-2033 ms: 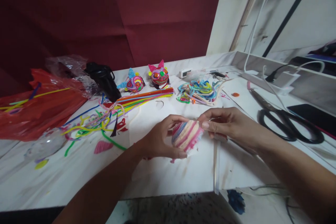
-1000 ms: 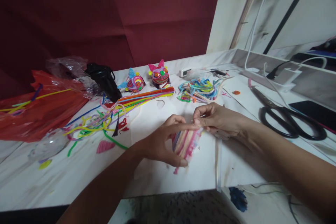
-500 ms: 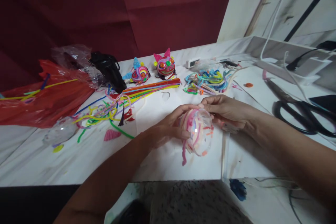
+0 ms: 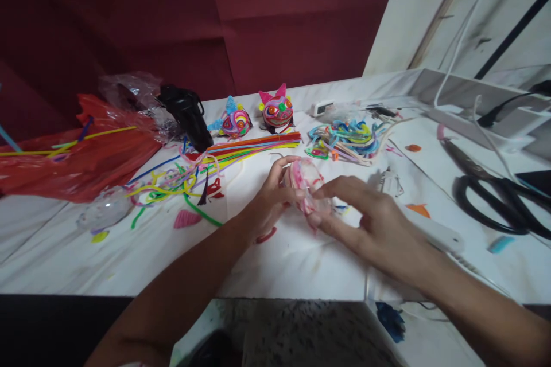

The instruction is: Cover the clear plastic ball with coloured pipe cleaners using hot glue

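A clear plastic ball, partly covered with rows of pink and pale pipe cleaner, is held over the white table. My left hand wraps round its left side, fingers behind and thumb in front. At its near right side, the thumb and forefinger of my right hand press on the ball around the pink strands; this hand is slightly blurred. Below the ball, a short red curved piece lies on the table. To the right of the ball, partly behind my right hand, lies a white hot glue gun.
Behind stand two colourful animal heads. Bundled pipe cleaners, a tangled pile and loose strands lie around. Black scissors are at right. A red plastic bag and black bottle sit left.
The ball has moved slightly up and left, turned in my left hand. My right hand has come from the ball's top down to its near right side. The glue gun now shows.
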`<act>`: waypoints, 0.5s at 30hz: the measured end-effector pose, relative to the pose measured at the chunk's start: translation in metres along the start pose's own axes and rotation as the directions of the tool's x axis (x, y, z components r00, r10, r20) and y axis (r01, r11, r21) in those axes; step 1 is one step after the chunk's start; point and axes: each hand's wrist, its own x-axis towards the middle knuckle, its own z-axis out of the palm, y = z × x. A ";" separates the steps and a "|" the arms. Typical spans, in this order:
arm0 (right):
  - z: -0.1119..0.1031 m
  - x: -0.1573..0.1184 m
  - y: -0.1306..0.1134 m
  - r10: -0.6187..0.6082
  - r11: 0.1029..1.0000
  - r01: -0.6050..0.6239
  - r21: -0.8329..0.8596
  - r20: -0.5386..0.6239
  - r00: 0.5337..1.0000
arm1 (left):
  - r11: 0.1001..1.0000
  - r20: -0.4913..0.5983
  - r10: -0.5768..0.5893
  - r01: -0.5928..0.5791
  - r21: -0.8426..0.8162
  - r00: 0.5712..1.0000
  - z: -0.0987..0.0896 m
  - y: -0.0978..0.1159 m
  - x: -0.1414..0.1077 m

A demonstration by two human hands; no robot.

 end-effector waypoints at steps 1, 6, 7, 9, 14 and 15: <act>0.006 -0.003 -0.003 -0.033 0.999 0.033 -0.005 0.014 0.999 | 1.000 -0.013 0.015 -0.015 -0.006 1.000 0.001 0.001 -0.001; 0.022 0.001 0.004 -0.107 0.994 0.107 0.004 0.014 0.994 | 0.996 -0.042 0.049 -0.052 -0.069 0.998 0.003 0.001 -0.002; 0.022 0.003 0.007 -0.104 0.995 0.104 0.015 0.017 0.994 | 0.996 -0.042 0.044 -0.047 -0.081 0.998 0.003 0.000 -0.002; 0.022 0.006 0.010 -0.091 0.995 0.089 0.052 0.033 0.995 | 0.994 -0.052 0.037 -0.042 -0.098 0.998 0.002 -0.002 -0.001; 0.022 0.009 0.013 -0.054 0.988 0.044 0.146 0.066 0.996 | 0.985 -0.071 0.023 -0.035 -0.168 0.997 0.001 -0.004 0.000; 0.023 0.009 0.013 -0.049 0.988 0.039 0.150 0.066 0.997 | 0.983 -0.079 0.020 -0.034 -0.181 0.997 0.002 -0.004 0.000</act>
